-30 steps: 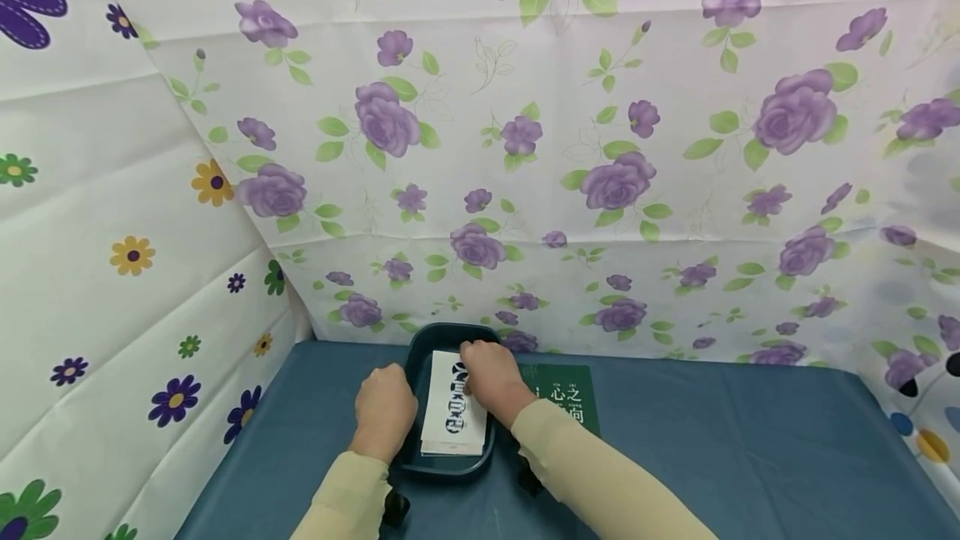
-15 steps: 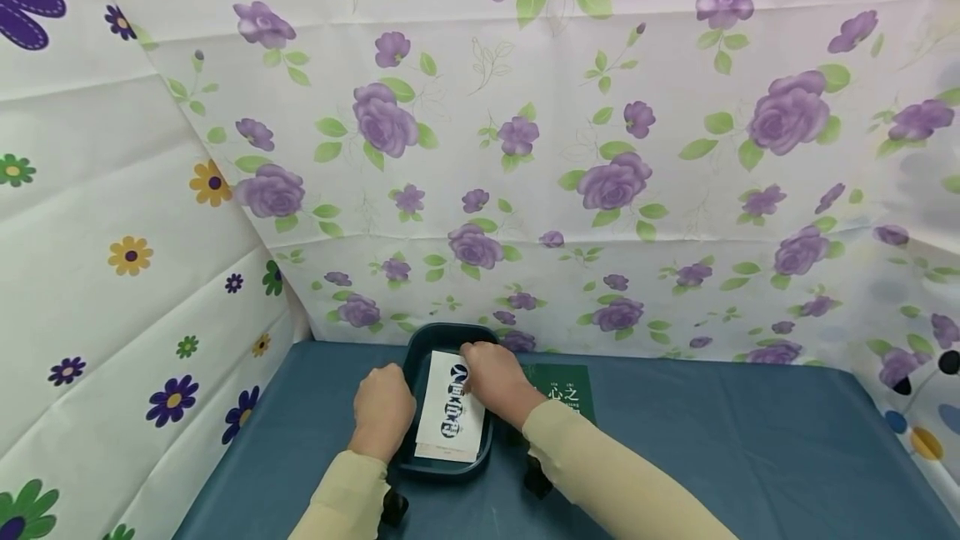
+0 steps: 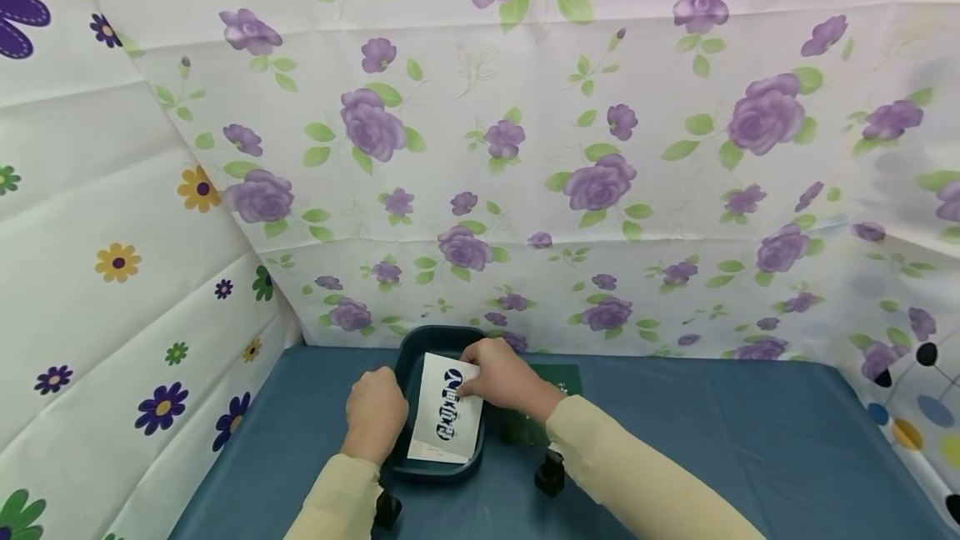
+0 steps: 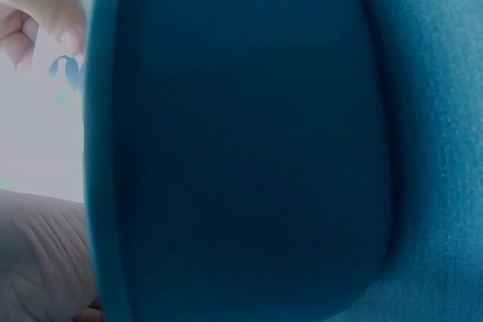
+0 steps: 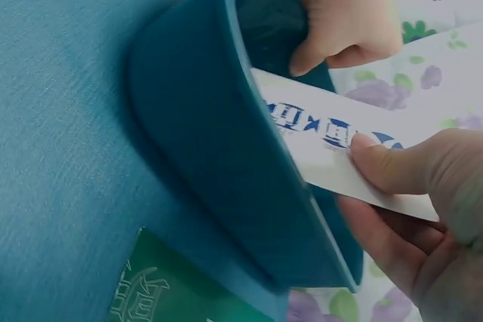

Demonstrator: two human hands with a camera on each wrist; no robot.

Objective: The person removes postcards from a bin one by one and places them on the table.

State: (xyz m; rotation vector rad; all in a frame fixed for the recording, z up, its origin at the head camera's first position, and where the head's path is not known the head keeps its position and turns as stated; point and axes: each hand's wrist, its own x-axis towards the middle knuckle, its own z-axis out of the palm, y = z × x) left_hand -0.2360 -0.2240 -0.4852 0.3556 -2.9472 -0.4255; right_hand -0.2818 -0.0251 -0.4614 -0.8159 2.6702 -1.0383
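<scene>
A deep teal plastic bin [image 3: 441, 473] stands on the table. My left hand [image 3: 377, 415] grips its left rim, and the right wrist view shows that thumb reaching inside the wall [image 5: 204, 133]. With my right hand [image 3: 504, 373] I pinch the upper right side of a white printed card [image 3: 429, 407] with dark blue lettering. In the right wrist view the thumb lies on the card's face [image 5: 321, 160] and the fingers [image 5: 385, 250] are behind it. The card slants into the bin's opening, and a second pale layer shows along its lower edge.
To the right of the bin lies a green book [image 3: 566, 377] with white characters, partly hidden beneath my right forearm. Black wrist devices [image 3: 550, 473] sit under both wrists. A blue cloth [image 3: 712, 440] covers the table, with flowered sheets [image 3: 525, 148] behind and on the sides.
My right hand has turned and shifted slightly, and the card's lower end has swung left and down in the bin. The left hand keeps its hold. More of the green book is now covered.
</scene>
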